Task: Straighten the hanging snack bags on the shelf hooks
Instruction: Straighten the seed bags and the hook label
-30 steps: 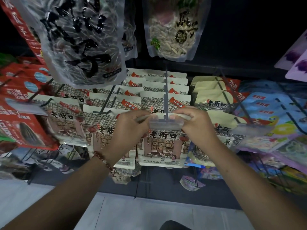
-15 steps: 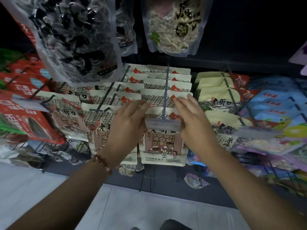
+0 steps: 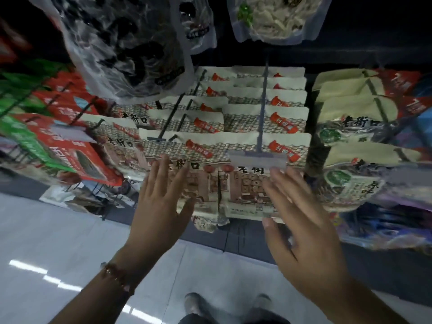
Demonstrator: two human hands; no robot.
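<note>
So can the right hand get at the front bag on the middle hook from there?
Probably yes: the right hand is open in front of the front bag, fingertips near the price tag, with nothing between them.

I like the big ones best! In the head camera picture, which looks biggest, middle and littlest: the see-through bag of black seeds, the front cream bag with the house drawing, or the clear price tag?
1. See-through bag of black seeds, though it hangs nearer the camera.
2. Front cream bag.
3. Clear price tag.

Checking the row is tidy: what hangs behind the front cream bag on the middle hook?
Behind the front cream bag on the middle hook, more matching bags hang in a row; only their top edges show, their lower parts are covered.
</note>
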